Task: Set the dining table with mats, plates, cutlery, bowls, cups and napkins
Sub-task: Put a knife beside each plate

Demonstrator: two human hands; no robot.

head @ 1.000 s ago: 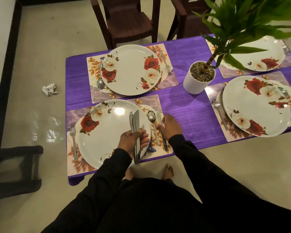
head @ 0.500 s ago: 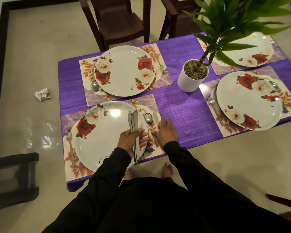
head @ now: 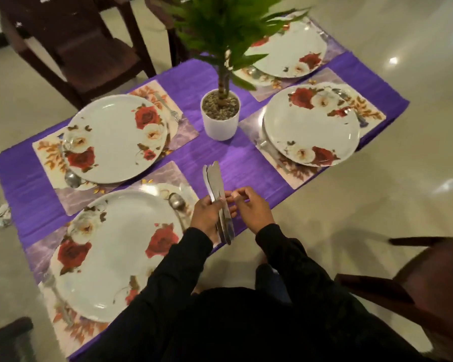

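Left hand (head: 209, 215) is gripping a bundle of table knives (head: 217, 199) at frame centre, blades up, over the bench edge, while right hand (head: 251, 209), fingers curled, is pinching at one, likely to peel it off for the next mat.

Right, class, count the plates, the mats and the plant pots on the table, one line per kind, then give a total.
Plates: 4
Mats: 4
Plant pots: 1
Total: 9
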